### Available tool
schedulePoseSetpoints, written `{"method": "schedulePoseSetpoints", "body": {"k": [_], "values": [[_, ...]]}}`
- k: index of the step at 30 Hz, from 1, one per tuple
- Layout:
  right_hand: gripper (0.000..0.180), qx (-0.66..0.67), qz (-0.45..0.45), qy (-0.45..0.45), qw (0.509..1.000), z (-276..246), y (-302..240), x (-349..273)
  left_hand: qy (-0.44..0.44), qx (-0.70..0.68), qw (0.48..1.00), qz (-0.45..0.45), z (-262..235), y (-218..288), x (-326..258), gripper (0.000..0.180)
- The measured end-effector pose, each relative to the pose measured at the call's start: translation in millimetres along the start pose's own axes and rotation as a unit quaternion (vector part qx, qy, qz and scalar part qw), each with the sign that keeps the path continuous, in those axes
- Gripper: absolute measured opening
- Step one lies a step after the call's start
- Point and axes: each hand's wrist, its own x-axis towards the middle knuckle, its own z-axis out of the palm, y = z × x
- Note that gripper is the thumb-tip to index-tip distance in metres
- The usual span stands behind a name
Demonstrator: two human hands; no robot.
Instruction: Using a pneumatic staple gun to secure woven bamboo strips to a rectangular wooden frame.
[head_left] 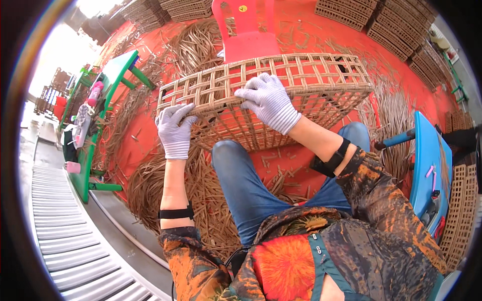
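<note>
From the head camera, a large open-weave rattan basket (281, 85) lies on its side across the person's knees, its lattice top edge facing up and its far end reaching toward a red plastic chair (246, 30) beyond it. The left hand (175, 131), in a striped grey-white glove, rests on the near left corner of the basket, fingers curled over the woven rim and pressing on it. The right hand (268, 100), gloved the same way, lies flat-arched on the top lattice near the middle, fingertips bent down onto the strands; whether it pinches a single strand cannot be told. Both forearms carry black straps near the wrist or elbow. Below the basket show blue jeans (246, 185) and a patterned orange-and-dark shirt. Loose rattan strips (201, 190) lie heaped on the red floor (311, 30) around the legs and to the left. A green surface (95, 125) stands at the left, carrying small bottles and tools, and a blue surface (429, 165) stands at the right. Stacks of finished woven baskets (401, 25) line the far edge.
</note>
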Motion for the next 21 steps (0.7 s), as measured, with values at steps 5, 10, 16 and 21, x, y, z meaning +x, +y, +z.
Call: {"method": "schedulePoseSetpoints", "body": {"k": [5,10,16,21], "values": [[0.03,-0.002,-0.026,0.042,0.999,-4,-2,-8,0.029,0.01,0.999,0.032,5,5,-2,0.04],[0.024,-0.043,0.0,0.027,0.999,-1,-12,-2,0.021,0.033,0.999,0.021,5,2,-2,0.042],[0.023,-0.061,-0.022,0.055,0.996,12,-14,9,-0.055,0.076,0.991,0.095,36,60,17,0.039],[0.008,-0.028,-0.057,0.12,0.991,22,-22,7,0.004,0.048,0.995,0.087,43,50,9,0.027]]}}
